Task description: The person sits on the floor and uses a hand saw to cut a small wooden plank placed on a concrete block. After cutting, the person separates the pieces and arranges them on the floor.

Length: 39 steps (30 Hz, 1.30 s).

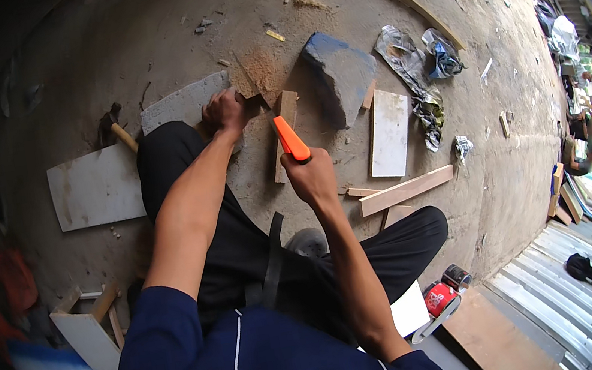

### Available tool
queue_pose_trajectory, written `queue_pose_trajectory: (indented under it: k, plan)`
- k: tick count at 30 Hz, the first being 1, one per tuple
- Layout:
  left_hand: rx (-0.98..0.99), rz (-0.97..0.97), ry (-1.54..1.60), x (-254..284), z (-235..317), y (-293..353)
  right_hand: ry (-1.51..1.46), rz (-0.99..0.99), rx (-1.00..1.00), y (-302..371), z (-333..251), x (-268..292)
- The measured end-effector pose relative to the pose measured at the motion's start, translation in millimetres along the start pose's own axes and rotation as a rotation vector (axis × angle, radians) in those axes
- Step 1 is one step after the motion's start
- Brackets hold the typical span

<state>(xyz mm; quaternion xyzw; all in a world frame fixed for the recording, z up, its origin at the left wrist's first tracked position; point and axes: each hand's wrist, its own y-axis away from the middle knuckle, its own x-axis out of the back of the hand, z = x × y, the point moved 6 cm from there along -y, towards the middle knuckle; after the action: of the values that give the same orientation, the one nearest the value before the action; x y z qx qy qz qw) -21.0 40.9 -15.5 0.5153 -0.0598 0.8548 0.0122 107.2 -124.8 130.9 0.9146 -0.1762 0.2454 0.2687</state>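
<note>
My right hand (312, 175) is closed around the orange handle of a handsaw (291, 139). The saw's thin blade points away from me, up and to the left. My left hand (223, 110) is closed on a short piece of wood (253, 106), pressing it down beside the blade. A longer wooden block (286, 110) lies on the ground under the saw, near its handle. Reddish sawdust (263, 68) is spread around the far part of the blade. A pale concrete slab (182, 101) lies just left of my left hand.
A large bluish stone (343, 76) sits right of the saw. White boards (388, 132) (94, 187), a wooden strip (407, 190), crumpled plastic (402, 53) and a hammer (124, 136) lie around. A red can-shaped thing (441, 298) stands near my right knee; corrugated metal sheet (554, 300) lies farther right.
</note>
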Motion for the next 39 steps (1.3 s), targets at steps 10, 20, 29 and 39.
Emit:
queue_pose_trajectory:
  k: [10, 20, 29, 39]
  plan:
    - [-0.009, -0.069, -0.033, 4, 2, -2, -0.108, 0.009, 0.124, 18, 34, -21]
    - [0.114, -0.14, -0.045, -6, -7, -2, -0.101, 0.01, 0.125, 27, 31, -28]
    - [0.136, -0.171, -0.032, -12, -10, 0, -0.107, -0.024, 0.103, 31, 29, -35]
    - [0.168, -0.113, 0.017, -15, -11, -3, -0.095, -0.053, 0.01, 26, 20, -22]
